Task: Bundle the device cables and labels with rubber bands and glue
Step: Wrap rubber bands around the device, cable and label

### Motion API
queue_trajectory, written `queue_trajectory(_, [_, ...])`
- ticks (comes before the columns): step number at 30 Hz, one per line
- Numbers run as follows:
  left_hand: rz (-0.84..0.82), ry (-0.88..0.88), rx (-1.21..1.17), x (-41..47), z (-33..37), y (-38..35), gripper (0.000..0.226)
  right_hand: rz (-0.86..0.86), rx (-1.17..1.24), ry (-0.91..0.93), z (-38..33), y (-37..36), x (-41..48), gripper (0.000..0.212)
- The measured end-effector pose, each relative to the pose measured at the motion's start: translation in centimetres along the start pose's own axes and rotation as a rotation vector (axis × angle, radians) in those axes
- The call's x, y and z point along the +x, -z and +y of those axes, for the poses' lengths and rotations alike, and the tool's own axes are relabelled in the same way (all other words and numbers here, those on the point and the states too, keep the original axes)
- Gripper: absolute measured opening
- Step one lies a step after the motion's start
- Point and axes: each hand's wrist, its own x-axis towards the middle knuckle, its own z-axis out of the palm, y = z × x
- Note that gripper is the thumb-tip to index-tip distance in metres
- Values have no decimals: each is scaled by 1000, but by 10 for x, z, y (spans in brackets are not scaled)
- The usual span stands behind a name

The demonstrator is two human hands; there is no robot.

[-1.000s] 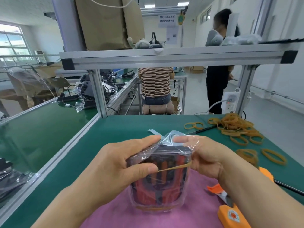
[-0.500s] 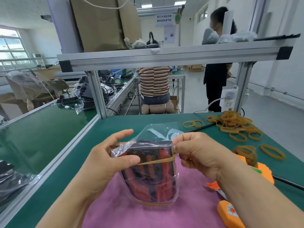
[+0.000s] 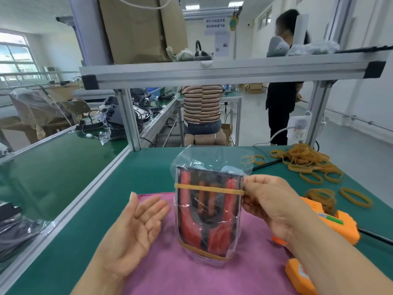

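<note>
Place: we enter this as a factory packing workshop.
Benches: we count long green-topped benches [image 3: 146, 173] in rows, edged with aluminium rail.
Shelf: an aluminium-profile shelf [image 3: 212, 71] over our bench carries a cardboard box [image 3: 138, 28].
Supplies: a heap of rubber bands [image 3: 306, 160] and an orange glue gun [image 3: 336, 224] lie on the bench.
Stock: we see devices and cables [image 3: 117, 118] on the next bench.
Staff: a seated person [image 3: 202, 105] and a standing person [image 3: 280, 107] are farther back.
Signage: a printed notice [image 3: 217, 23] hangs beyond.

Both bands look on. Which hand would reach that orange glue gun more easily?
Probably the right hand: the glue gun lies close beside it on that side. It pinches the edge of the bag, though, so the open left hand would likely take the bag first.
</note>
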Motion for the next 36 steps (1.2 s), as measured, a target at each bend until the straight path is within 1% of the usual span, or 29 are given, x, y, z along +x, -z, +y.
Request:
queue_trajectory(3, [-30, -119, 377, -1, 4, -13, 48, -63, -7, 14, 2, 2, -3, 28])
queue_trajectory(5, [-102, -188, 608, -4, 8, -26, 45, -114, -23, 30, 0, 0, -7, 27])
queue_trajectory(6, [-136, -213, 673, -6, 10, -31, 47, -128, -27, 41, -2, -1, -9, 26])
queue_trajectory(10, [-213, -294, 729, -17, 18, -40, 73, -113, 9, 108, -8, -6, -15, 24])
queue_trajectory(12, [-259, -333, 758, -22, 19, -42, 76, -83, 38, 180, -13, -8, -18, 23])
queue_trajectory(14, [-267, -359, 747, -25, 22, -43, 74, -70, 71, 277, -19, -9, -20, 23])
queue_trajectory(15, [-279, -385, 783, -25, 24, -45, 72, -61, 66, 329, -21, -10, -20, 24])
queue_trajectory(16, [-289, -424, 856, -26, 27, -46, 66, -48, 43, 378, -21, -11, -19, 25])
queue_trajectory(18, [-263, -479, 961, -25, 32, -50, 46, -31, 1, 447, -16, -13, -14, 27])
queue_trajectory(19, [-243, -482, 972, -24, 34, -50, 43, -30, -3, 467, -13, -14, -11, 28])
queue_trajectory(20, [-239, -476, 970, -23, 34, -50, 45, -30, -6, 479, -8, -15, -7, 28])
queue_trajectory(23, [-248, -495, 979, -17, 28, -46, 49, -35, -13, 471, 7, -18, 2, 27])
queue_trajectory(27, [-177, -534, 1043, -10, 11, -35, 53, 2, -25, 418, 27, -18, 10, 32])
queue_trajectory(29, [-170, -550, 1069, -8, 2, -28, 54, 20, -51, 378, 36, -18, 11, 29])
queue_trajectory(33, [-159, -543, 1136, -7, -16, -14, 58, 50, -124, 307, 55, -15, 9, 24])
queue_trajectory(36, [-171, -531, 1188, -10, -24, -6, 60, 57, -232, 276, 64, -10, 5, 23])
